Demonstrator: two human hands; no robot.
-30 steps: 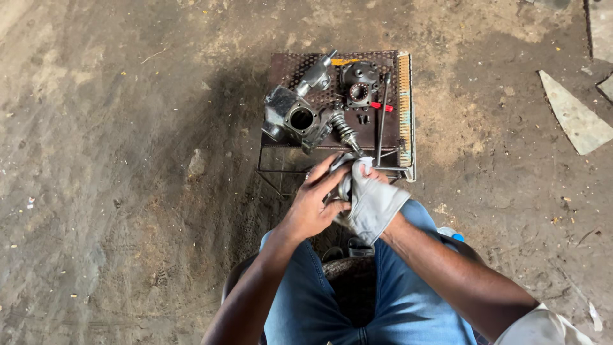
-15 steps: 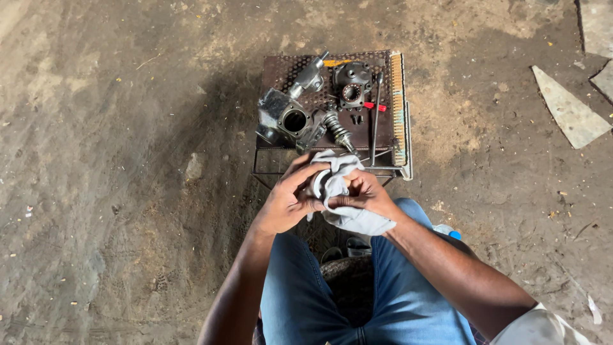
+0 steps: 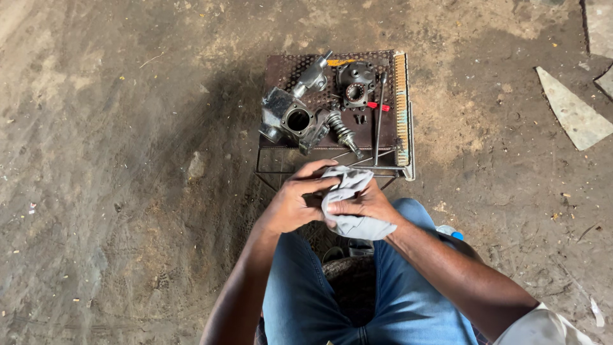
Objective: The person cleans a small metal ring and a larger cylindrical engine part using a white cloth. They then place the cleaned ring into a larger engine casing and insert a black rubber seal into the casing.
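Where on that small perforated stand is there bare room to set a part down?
On the stand, only the far-left corner beside the housing and a thin strip near the rod are bare. The middle is crowded: round cover, worm shaft.

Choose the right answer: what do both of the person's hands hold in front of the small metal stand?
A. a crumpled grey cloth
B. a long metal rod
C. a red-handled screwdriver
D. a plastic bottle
A: the left hand and right hand both clasp the crumpled grey cloth, just in front of the metal stand.

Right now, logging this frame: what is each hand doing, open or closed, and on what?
Left hand: closed on the grey cloth; whatever it wraps is hidden.
Right hand: closed on the same grey cloth.
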